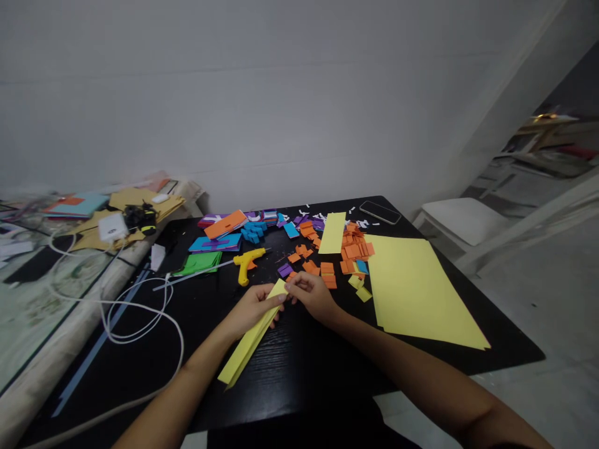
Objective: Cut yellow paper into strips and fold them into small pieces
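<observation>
My left hand (259, 307) is closed round a long folded strip of yellow paper (248, 350), thumb on top, the strip slanting down toward the table's front edge. At the strip's upper end my right hand (312, 297) pinches with thumb and forefinger; the fingertips hide just what they grip there. Small folded orange paper pieces (327, 275) lie just beyond the hands. A few little yellow paper pieces (360, 289) rest to the right of my right hand. Farther back, a flat yellow paper strip (333, 233) lies on the orange pile.
Large yellow sheets (416, 287) cover the table's right side. A yellow glue gun (247, 264) lies left of centre, near green paper (201, 263) and blue paper (215, 243). A phone (380, 212) rests at the back right. White cable (180, 337) loops across the left.
</observation>
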Tool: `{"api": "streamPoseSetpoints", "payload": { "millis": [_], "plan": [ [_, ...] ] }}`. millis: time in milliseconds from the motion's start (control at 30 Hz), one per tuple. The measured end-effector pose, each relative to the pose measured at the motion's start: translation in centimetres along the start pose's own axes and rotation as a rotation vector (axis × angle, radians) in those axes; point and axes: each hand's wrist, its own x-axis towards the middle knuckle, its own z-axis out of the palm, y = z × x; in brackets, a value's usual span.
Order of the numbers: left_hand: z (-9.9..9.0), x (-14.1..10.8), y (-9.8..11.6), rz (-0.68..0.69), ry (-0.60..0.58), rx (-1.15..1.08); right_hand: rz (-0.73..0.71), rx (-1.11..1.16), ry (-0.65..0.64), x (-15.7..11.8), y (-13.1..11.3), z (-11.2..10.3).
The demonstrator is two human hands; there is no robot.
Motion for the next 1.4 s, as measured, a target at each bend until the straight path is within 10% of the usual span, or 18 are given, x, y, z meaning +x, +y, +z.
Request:
{"api": "streamPoseSetpoints", "payload": {
  "millis": [1400],
  "plan": [
    [-0.12, 0.11, -0.15, 0.068, 0.114, -0.011, -0.045, 0.050, -0.025, -0.13, 0.53, 0.04]
  ]
}}
